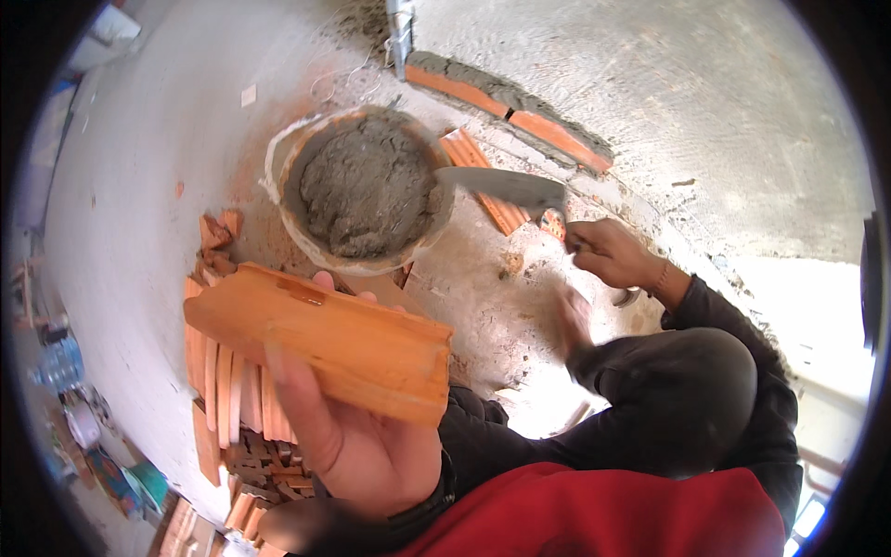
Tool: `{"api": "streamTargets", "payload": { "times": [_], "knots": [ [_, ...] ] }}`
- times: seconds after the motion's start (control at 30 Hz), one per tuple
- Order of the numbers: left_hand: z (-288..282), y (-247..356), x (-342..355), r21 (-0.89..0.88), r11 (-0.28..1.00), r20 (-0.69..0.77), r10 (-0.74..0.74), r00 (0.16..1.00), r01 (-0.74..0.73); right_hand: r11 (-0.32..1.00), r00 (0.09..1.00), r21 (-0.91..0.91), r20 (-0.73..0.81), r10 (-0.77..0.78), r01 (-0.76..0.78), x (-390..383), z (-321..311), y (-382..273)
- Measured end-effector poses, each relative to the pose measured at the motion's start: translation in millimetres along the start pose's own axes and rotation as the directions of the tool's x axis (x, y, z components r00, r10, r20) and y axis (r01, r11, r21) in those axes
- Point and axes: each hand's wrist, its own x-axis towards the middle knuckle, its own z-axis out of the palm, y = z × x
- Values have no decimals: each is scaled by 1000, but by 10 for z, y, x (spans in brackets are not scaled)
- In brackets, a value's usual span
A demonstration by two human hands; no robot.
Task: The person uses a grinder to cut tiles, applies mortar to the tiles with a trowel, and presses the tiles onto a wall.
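Note:
My left hand (376, 455) grips an orange clay brick piece (343, 334) from below, the thumb along its near side and fingertips showing over its far edge. The piece is held up close and tilted, with a darker mark on its face. My right hand (613, 252) is closed round the patterned handle of a broad-bladed masonry knife (506, 186). Its grey blade points left, the tip at the rim of a round bucket (277, 162) of wet grey mortar (367, 186). An orange ribbed brick (487, 181) lies on the floor, partly covered by the blade.
A low row of bricks (557, 135) topped with mortar runs beside a metal post (399, 37). Stacked bricks (218, 390) and broken pieces (221, 229) line the pale wall at left. A plastic bottle (60, 362) stands far left. My bare foot (574, 317) rests nearby.

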Motion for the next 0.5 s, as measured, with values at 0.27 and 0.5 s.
{"api": "streamTargets", "payload": {
  "times": [0.27,0.5],
  "knots": [
    [94,-173,8,207,975,248,28,968,-81,988,991,77,35,130,-133,-364,121,537],
    [175,-308,221,364,929,383,-217,898,69,881,833,102,-293,470,-461,-2335,-931,335]
  ]
}}
